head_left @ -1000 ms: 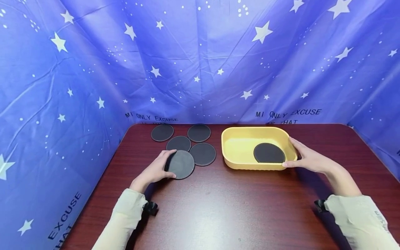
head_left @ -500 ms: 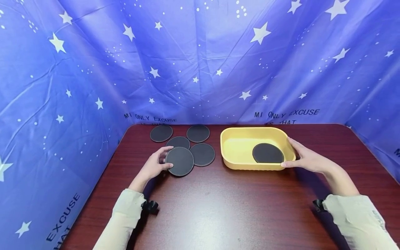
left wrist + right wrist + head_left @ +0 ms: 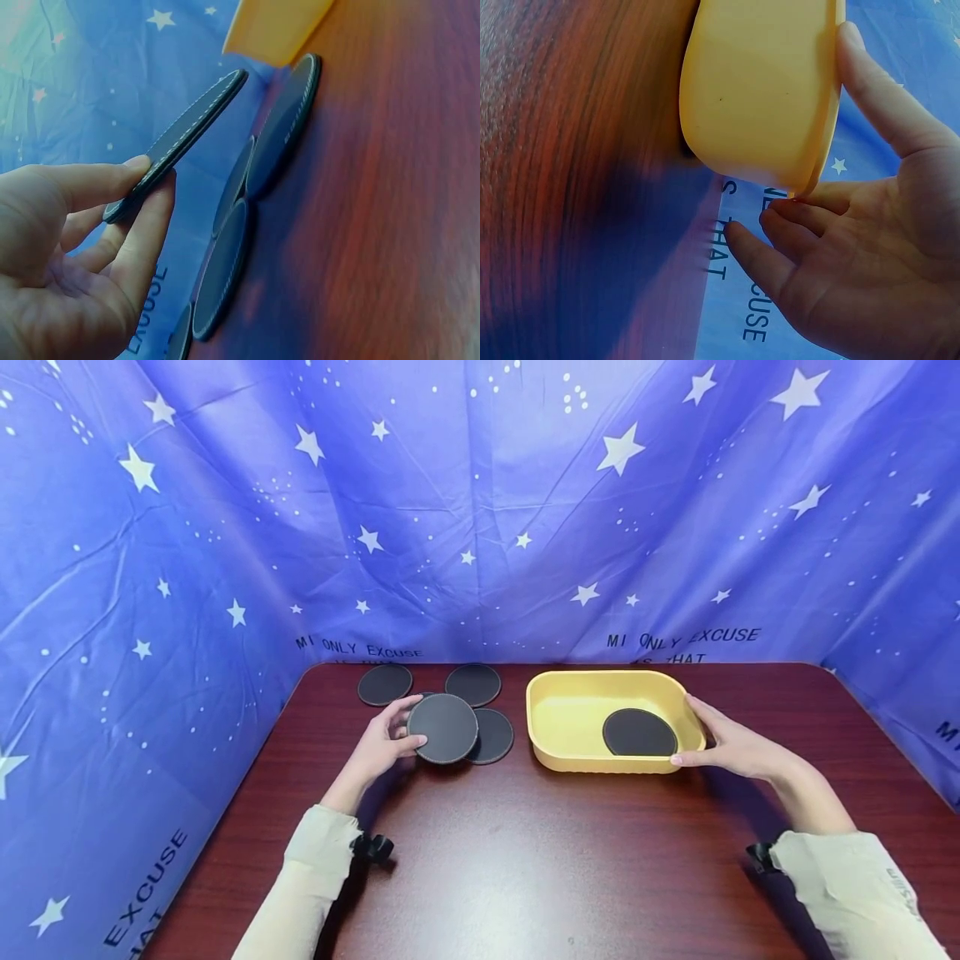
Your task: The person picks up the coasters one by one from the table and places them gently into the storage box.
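Note:
My left hand [image 3: 381, 745] pinches a round black coaster [image 3: 444, 729] with pale edge stitching. The left wrist view shows the coaster [image 3: 184, 142] tilted in the air, thumb on one face and fingers on the other. Beneath and behind it on the table lie more such coasters, one at the back left [image 3: 386, 684], one at the back middle [image 3: 473, 685] and one partly covered [image 3: 497, 737]; another is almost hidden. My right hand [image 3: 738, 750] holds the right end of a yellow rectangular bin [image 3: 564, 762], thumb at the front rim, fingers at the back. Inside the bin lies one coaster [image 3: 640, 732].
The dark red wood table [image 3: 480, 860] reaches back to a blue star-print curtain [image 3: 480, 510], which also hangs along both sides. Black straps [image 3: 375, 848] with small devices sit at the wrists, by the pale sleeves.
My left hand has lifted the coaster off the table and moved it up and slightly right, shifting its thumb onto the face. The right hand keeps its place at the bin.

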Demonstrator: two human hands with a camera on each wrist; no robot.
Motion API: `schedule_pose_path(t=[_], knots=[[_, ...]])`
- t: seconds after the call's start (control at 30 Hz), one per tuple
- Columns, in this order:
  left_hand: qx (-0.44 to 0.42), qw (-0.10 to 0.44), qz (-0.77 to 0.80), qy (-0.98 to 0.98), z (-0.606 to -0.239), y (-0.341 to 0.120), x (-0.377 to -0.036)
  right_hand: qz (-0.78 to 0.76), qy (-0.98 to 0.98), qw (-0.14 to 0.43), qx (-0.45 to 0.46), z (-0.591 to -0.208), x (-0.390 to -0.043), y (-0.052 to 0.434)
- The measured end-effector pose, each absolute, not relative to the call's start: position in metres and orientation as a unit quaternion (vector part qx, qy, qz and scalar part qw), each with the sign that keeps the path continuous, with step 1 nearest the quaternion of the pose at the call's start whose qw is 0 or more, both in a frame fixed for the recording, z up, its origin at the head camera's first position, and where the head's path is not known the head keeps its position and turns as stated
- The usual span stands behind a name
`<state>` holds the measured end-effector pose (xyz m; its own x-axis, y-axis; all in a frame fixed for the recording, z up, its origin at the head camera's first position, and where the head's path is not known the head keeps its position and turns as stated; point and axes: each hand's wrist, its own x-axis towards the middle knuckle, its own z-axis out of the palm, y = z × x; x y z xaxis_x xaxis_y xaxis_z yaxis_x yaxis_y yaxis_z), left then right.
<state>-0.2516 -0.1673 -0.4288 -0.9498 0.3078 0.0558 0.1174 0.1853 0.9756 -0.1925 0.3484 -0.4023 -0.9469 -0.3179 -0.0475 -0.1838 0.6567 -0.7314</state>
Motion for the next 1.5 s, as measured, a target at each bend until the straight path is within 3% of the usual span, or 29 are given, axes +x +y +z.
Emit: schedule_pose_path(t=[1.5], knots=[[0.122,0.119,0.719,0.674,-0.411,-0.029,-0.271,-0.386,0.912,0.070,-0.118,-0.408,-0.190,0.350]])
